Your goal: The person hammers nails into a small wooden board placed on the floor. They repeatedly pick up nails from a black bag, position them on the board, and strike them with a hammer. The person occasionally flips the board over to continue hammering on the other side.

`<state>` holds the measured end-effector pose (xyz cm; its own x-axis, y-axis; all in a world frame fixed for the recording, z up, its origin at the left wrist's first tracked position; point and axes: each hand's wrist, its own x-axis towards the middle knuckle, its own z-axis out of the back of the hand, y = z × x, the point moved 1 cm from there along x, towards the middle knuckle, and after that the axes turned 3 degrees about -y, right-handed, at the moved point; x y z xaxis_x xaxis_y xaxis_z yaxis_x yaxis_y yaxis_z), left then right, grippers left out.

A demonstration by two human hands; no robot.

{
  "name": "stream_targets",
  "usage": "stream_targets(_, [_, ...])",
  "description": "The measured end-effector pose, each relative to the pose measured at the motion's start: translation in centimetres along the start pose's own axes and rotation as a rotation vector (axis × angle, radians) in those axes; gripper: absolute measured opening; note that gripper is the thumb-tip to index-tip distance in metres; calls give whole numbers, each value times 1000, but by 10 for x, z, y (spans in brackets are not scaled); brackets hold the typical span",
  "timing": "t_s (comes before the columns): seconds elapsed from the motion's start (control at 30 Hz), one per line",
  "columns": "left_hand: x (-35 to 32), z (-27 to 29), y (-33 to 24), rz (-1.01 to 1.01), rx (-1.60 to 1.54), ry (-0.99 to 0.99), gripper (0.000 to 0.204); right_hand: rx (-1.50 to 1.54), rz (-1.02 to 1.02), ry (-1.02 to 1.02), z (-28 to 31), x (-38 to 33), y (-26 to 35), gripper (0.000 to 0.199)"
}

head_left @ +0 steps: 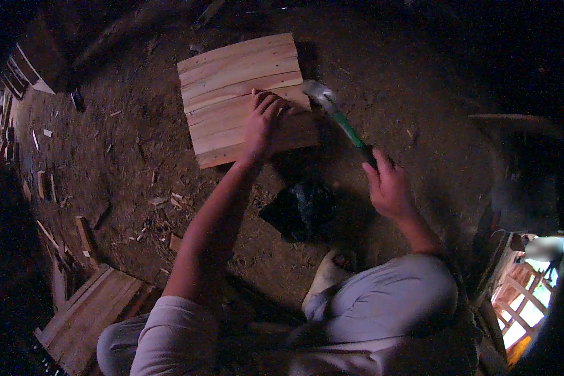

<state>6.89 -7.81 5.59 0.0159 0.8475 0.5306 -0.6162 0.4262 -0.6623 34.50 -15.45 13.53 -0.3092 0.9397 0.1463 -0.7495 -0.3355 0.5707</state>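
Floor (138,144): bare dirt, littered with wood scraps and offcuts.
Slat panel (244,94): pale wooden boards joined side by side, lying flat on the floor ahead of the knees.
Second panel (88,313): a similar one at lower left, well apart.
Black bag (301,210): crumpled, between the panel and the knees.
Left hand (263,125): fingers spread, pressing flat on the slat panel's near right corner.
Right hand (388,185): closed around the green handle of a hammer (335,113), whose head sits just beside the left fingertips.
Risk: with fingers that near the head, a skewed blow could strike them or split a board.
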Motion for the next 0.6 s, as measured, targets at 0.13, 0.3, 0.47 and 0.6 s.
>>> stream_targets(0.13, [-1, -8, 9, -54, 81, 1, 15, -115, -112, 204, -9, 13, 13, 29])
stream_targets(0.3, [0, -6, -1, 41, 18, 13, 16, -28, -62, 102, -14, 8, 5, 28])
stream_targets(0.47, [-10, -16, 19, -39, 51, -62, 19, -132, -143, 205, -16, 10, 16, 27])
stream_targets(0.6, [-8, -14, 15, -43, 17, -92, 20, -63, -137, 232, -18, 11, 10, 22])
